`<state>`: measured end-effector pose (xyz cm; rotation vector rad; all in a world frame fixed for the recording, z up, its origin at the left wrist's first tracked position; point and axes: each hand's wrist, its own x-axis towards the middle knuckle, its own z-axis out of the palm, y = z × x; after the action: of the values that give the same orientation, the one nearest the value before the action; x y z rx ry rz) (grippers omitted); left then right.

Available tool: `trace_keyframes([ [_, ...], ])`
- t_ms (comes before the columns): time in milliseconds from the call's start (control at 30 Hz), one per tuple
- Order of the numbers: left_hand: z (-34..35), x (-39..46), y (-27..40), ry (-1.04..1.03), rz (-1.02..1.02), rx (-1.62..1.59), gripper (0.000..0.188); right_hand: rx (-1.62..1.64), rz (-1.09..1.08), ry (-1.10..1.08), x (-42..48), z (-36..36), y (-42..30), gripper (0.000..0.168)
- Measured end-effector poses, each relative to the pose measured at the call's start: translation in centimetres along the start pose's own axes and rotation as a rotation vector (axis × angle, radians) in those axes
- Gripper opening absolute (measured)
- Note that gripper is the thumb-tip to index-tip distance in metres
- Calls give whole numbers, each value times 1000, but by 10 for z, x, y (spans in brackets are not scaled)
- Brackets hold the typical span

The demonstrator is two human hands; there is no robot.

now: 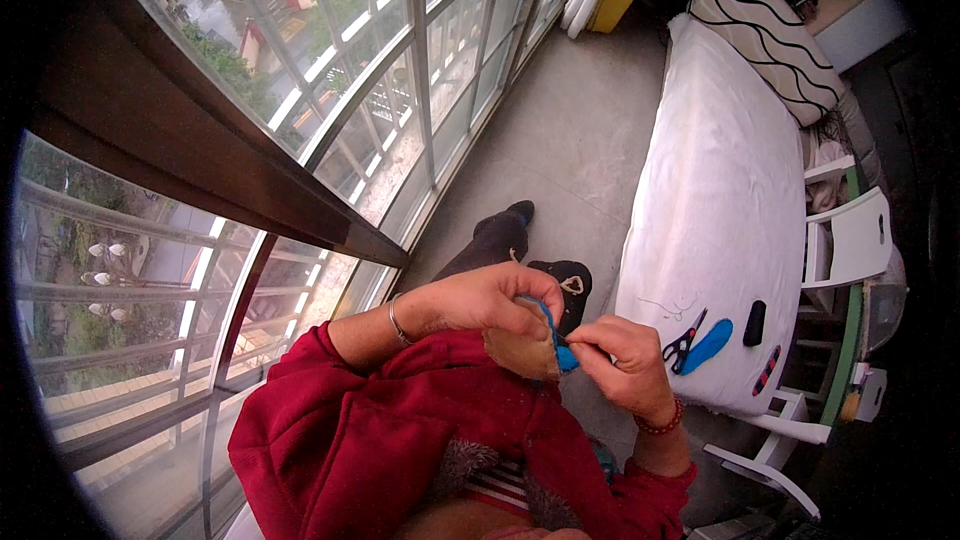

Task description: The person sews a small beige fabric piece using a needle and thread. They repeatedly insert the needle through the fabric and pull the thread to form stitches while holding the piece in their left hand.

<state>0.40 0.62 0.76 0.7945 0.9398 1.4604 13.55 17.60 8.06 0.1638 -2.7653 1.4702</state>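
My left hand (499,304) grips a tan sole-shaped piece (521,352) with a blue edge, held in front of my red jacket. Blue material (568,359) also shows at the piece's right side. Close by its blue edge, the thumb and fingertips of my right hand (619,356) pinch a thin dark item, too small to name surely. The far side of the piece is hidden by my left fingers and palm.
A white-covered table (712,187) on my right bears black-handled scissors (681,349), a blue insole-shaped piece (709,347), a black thread spool (755,323), a dark red-patterned object (766,371) and loose thread (667,309). White chairs (855,236) stand beyond it; barred windows (360,105) run along my left.
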Motion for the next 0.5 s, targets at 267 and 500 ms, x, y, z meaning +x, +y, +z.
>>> trace_keyframes([
  [267, 2, -1, -2, 23, -26, -18, 17, -9, 24, -19, 0, 1, 0, 7],
  [500, 2, -1, -1, -27, -46, -67, 17, 37, 38, -20, -1, 2, 3, 9],
])
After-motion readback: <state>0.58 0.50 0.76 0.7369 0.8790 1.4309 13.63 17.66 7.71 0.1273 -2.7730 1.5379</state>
